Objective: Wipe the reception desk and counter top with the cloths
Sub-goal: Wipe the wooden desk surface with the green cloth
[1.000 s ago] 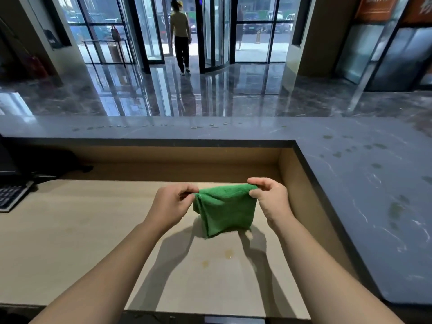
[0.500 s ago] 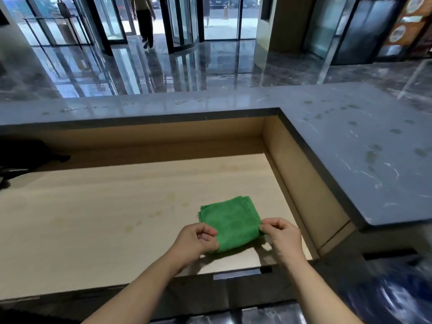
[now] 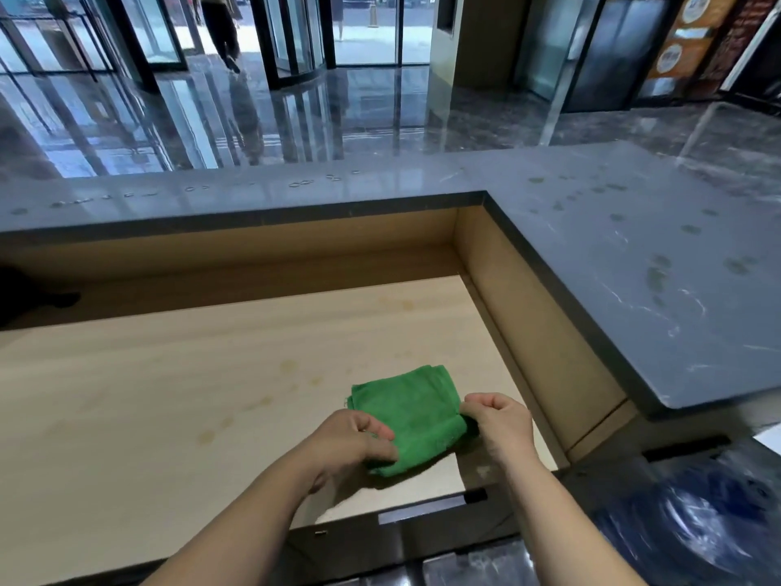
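A folded green cloth [image 3: 408,412] lies on the pale wooden reception desk [image 3: 169,382], near its front right corner. My left hand [image 3: 350,441] holds the cloth's near left edge with curled fingers. My right hand [image 3: 501,425] pinches the cloth's right edge. Faint yellowish stains mark the desk to the left of the cloth. The raised grey stone counter top [image 3: 634,255] runs along the back and the right side and carries several dull smudges.
A dark object [image 3: 25,298] sits at the desk's far left under the counter. A blurred blue thing [image 3: 697,522] is low at the right. Beyond the counter a glossy lobby floor leads to glass doors, where a person [image 3: 219,27] walks away.
The cloth hung in the air between both hands a second ago; now it lies on the desk near the front right corner, both hands still on its edges. The view has tilted down.
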Demonstrator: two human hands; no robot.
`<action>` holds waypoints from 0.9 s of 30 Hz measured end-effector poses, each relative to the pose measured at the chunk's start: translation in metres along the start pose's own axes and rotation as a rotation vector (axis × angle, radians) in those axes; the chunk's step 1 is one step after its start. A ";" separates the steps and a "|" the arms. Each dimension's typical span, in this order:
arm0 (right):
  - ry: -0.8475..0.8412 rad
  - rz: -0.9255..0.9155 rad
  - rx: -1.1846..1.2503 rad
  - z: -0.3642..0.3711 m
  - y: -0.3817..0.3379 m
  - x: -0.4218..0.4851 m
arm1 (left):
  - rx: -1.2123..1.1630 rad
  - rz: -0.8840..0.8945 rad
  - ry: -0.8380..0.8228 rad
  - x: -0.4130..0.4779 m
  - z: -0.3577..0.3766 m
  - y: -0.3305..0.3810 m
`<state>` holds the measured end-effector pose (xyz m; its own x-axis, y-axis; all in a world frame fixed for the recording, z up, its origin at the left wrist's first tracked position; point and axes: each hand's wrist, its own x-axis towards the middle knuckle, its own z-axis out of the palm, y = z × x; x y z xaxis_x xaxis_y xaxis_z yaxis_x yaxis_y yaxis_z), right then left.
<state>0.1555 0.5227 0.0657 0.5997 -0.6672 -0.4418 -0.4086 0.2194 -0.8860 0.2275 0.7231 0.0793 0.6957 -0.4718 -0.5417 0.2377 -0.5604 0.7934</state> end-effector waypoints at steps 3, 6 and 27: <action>-0.030 0.044 0.036 0.015 -0.008 0.013 | 0.181 -0.012 -0.014 0.012 0.004 0.000; -0.040 0.082 0.083 0.030 -0.017 0.024 | 0.443 0.039 0.044 0.023 0.008 0.006; 0.232 -0.414 -0.572 0.055 0.003 0.043 | 0.723 0.189 0.470 0.078 -0.019 0.002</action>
<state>0.2176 0.5340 0.0362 0.6476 -0.7619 0.0092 -0.5131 -0.4450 -0.7339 0.2953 0.6980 0.0444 0.9245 -0.3608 -0.1228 -0.2861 -0.8699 0.4018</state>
